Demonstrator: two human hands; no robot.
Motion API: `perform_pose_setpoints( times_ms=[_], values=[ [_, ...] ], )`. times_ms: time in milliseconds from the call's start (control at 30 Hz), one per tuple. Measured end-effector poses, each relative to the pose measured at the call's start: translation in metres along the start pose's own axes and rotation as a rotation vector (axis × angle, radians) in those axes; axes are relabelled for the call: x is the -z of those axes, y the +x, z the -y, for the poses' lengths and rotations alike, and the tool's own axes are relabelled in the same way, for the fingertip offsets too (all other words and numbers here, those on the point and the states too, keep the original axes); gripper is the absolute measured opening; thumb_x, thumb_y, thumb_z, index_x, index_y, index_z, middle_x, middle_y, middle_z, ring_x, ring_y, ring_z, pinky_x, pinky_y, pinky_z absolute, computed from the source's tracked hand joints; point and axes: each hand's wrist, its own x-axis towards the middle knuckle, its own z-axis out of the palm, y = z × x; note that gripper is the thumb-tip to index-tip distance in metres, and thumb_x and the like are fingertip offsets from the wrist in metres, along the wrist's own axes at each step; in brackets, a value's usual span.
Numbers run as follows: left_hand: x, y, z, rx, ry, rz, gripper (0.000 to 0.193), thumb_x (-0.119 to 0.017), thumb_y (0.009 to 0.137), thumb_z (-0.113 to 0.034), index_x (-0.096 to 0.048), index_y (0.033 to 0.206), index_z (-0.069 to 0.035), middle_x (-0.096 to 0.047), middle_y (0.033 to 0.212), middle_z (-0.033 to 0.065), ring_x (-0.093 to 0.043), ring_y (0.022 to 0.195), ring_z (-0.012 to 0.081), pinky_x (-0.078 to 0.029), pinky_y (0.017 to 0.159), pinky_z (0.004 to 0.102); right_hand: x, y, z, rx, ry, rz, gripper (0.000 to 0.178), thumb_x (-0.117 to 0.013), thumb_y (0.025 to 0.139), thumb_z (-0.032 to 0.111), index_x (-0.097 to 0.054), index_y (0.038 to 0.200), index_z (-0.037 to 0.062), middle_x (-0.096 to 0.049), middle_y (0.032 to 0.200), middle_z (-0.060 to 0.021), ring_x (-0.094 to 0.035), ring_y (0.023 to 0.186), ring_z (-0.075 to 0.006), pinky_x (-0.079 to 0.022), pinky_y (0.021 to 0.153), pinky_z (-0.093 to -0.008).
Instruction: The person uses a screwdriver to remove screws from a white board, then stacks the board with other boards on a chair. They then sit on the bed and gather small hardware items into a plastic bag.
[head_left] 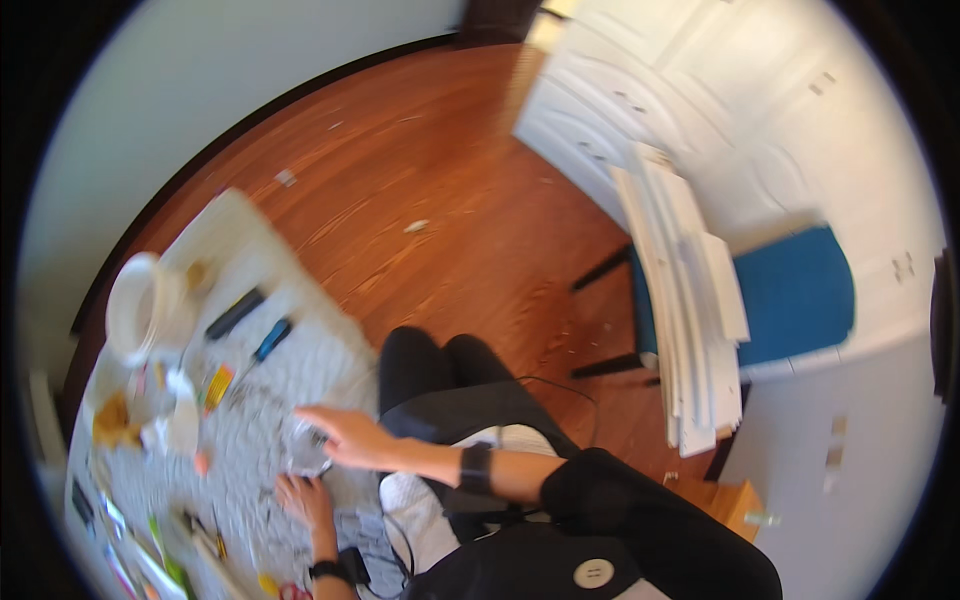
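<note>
the right hand (350, 440) is over a clear object (306, 455), the left hand (310, 505) just beside. a blue-handled tool (271, 340) lies on the pale quilted cover (305, 350).

so the quilted cover (325, 345) is pale grey with a ripply pattern. On it: blue-and-black screwdriver (271, 341), whitish tub (150, 310), yellow-and-red piece (217, 388), and a small clear-to-whitish item (306, 457) near its right edge. Floor (420, 160) beyond it is reddish-brown with streaky wood grain. Off to its right, plain teal-blue chair seat (800, 300), off-white boards (690, 320), white cabinet (710, 80).
</note>
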Motion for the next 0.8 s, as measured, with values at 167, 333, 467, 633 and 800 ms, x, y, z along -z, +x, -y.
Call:
perform_pose_setpoints(
  times_ms=[167, 333, 467, 633, 800],
  values=[
    [0.017, -0.01, -0.013, 0.06, -0.056, 0.096, 0.027, -0.059, 0.09, -0.028, -0.051, 0.087, -0.002, -0.049, 0.096, 0.0175, -0.054, 0.093, 0.0364, -0.048, 0.068, 0.0478, -0.002, 0.0, 0.004, -0.036, 0.031, 0.019, 0.066, -0.054, 0.075, -0.002, -0.042, 0.139, 0.0112, -0.05, 0.138, -0.0099, -0.059, 0.107, -0.0319, -0.05, 0.083, -0.0399],
    [0.004, -0.021, -0.008, -0.064, -0.182, 0.139, 0.022, -0.06, 0.09, -0.022, -0.051, 0.079, -0.004, -0.05, 0.091, 0.0146, -0.058, 0.077, 0.0353, -0.049, 0.056, 0.0459, -0.01, -0.001, -0.001, 0.045, -0.008, -0.026, 0.067, -0.055, 0.074, -0.002, -0.042, 0.139, 0.0116, -0.049, 0.139, -0.0087, -0.06, 0.106, -0.0309, -0.05, 0.082, -0.0406],
    [-0.002, -0.017, 0.011, 0.072, -0.366, 0.105, 0.024, -0.056, 0.093, -0.022, -0.049, 0.078, -0.005, -0.051, 0.079, 0.0111, -0.055, 0.064, 0.0299, -0.044, 0.045, 0.0392, -0.02, 0.002, 0.0, 0.105, -0.053, -0.024, 0.068, -0.056, 0.073, -0.001, -0.042, 0.139, 0.0104, -0.049, 0.139, -0.0082, -0.061, 0.1, -0.031, -0.05, 0.08, -0.0406],
    [0.053, 0.03, 0.042, 1.461, -1.662, 0.524, 0.028, -0.048, 0.098, -0.029, -0.047, 0.078, -0.01, -0.048, 0.066, 0.0038, -0.037, 0.043, 0.0107, -0.024, 0.029, 0.0242, -0.027, 0.002, 0.01, 0.143, -0.086, 0.093, 0.073, -0.058, 0.071, -0.002, -0.039, 0.141, 0.0089, -0.044, 0.143, -0.0074, -0.064, 0.091, -0.0318, -0.051, 0.074, -0.0415],
    [0.14, 0.069, 0.039, 1.276, -2.496, 0.836, 0.028, -0.04, 0.101, -0.029, -0.045, 0.079, -0.013, -0.042, 0.069, 0.0005, -0.029, 0.046, 0.006, -0.02, 0.028, 0.0166, -0.037, -0.002, 0.018, 0.206, -0.111, 0.145, 0.076, -0.061, 0.07, -0.001, -0.036, 0.142, 0.0058, -0.042, 0.144, -0.0108, -0.064, 0.086, -0.0311, -0.052, 0.07, -0.0419]
  ],
)
